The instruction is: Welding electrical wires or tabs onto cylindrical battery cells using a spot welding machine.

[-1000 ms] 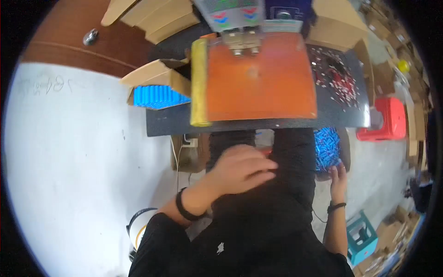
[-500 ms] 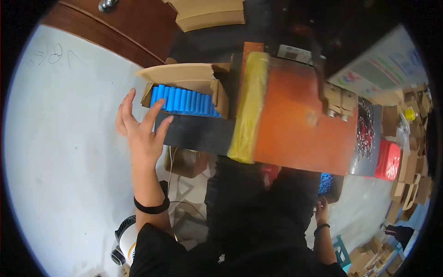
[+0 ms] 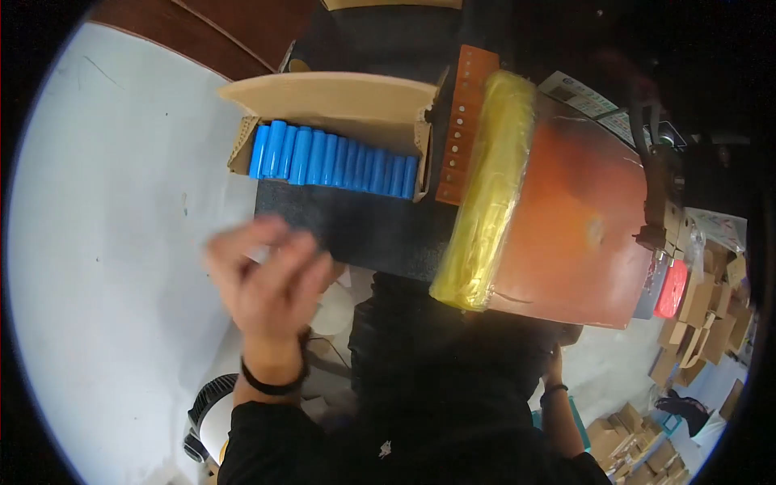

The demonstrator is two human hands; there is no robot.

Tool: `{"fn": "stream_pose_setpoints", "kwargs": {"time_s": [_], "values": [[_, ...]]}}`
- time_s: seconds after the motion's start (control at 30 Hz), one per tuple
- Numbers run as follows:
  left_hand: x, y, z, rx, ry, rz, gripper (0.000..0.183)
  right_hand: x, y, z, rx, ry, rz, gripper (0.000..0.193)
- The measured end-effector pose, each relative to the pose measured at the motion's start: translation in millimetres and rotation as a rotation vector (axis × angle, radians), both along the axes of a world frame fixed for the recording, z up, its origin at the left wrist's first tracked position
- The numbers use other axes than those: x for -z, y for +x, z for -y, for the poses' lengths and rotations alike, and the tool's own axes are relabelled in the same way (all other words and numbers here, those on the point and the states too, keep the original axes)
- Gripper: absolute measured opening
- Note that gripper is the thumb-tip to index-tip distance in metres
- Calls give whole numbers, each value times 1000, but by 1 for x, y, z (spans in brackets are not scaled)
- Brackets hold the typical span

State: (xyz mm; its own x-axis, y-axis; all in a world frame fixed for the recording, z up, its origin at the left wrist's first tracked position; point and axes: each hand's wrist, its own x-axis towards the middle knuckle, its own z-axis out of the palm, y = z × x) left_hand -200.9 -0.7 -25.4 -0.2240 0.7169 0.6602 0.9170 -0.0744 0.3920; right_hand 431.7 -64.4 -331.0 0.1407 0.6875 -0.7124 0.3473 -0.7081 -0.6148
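Note:
Blue cylinders that look like battery cells (image 3: 333, 160) stand in a row inside an open-sided cardboard box (image 3: 331, 93). Below and left of the box, off the black table edge, is my left hand (image 3: 271, 283). Motion smears its fingers, which look bent, and I can make out nothing between them. My right hand (image 3: 554, 368) hangs low on the right, close under the edge of the orange board. Its fingers are hidden there.
A yellow plastic-wrapped roll (image 3: 489, 194) lies along the orange board (image 3: 558, 267), beside an orange strip with metal dots (image 3: 458, 149). A dark machine with metal fittings (image 3: 664, 230) stands right. Cardboard boxes (image 3: 622, 432) are stacked at lower right; a white wall (image 3: 121, 242) is left.
My left hand has dropped away from the row of blue cells toward me. The view has shifted, and the blue pieces near my right hand are now out of sight.

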Motion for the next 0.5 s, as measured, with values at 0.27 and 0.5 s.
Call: {"fn": "stream_pose_setpoints", "kwargs": {"time_s": [0.27,0.5], "values": [[49,53,-35,-89,-532,432,58,7,-2,5,175,-103,-368,39],[58,59,-39,-130,-687,352,72,15,-3,12,-29,-38,-271,38]]}}
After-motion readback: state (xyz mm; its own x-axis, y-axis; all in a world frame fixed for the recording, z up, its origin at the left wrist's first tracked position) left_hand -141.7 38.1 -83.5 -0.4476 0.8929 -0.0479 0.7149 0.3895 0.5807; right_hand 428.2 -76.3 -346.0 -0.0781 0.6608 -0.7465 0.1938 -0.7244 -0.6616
